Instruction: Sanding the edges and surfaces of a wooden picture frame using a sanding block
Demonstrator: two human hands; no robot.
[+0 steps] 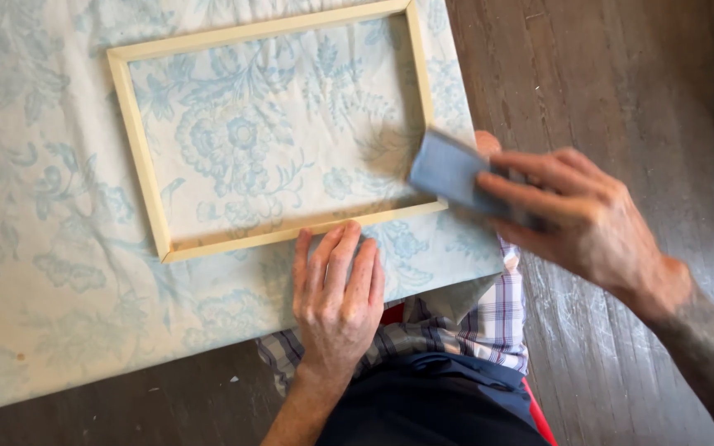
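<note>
Now | left hand (336, 289) flat, fingers together, beside wooden frame (138, 140) | right hand (576, 211) pinching blue sanding block (448, 169)

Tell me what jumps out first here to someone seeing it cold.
The pale wooden frame lies flat in the middle of a blue-flowered cloth that covers the table. The right hand holds a blue-grey sanding block, blurred, at the frame's near right corner. The left hand lies flat on the cloth with its fingertips against the frame's near rail.
</note>
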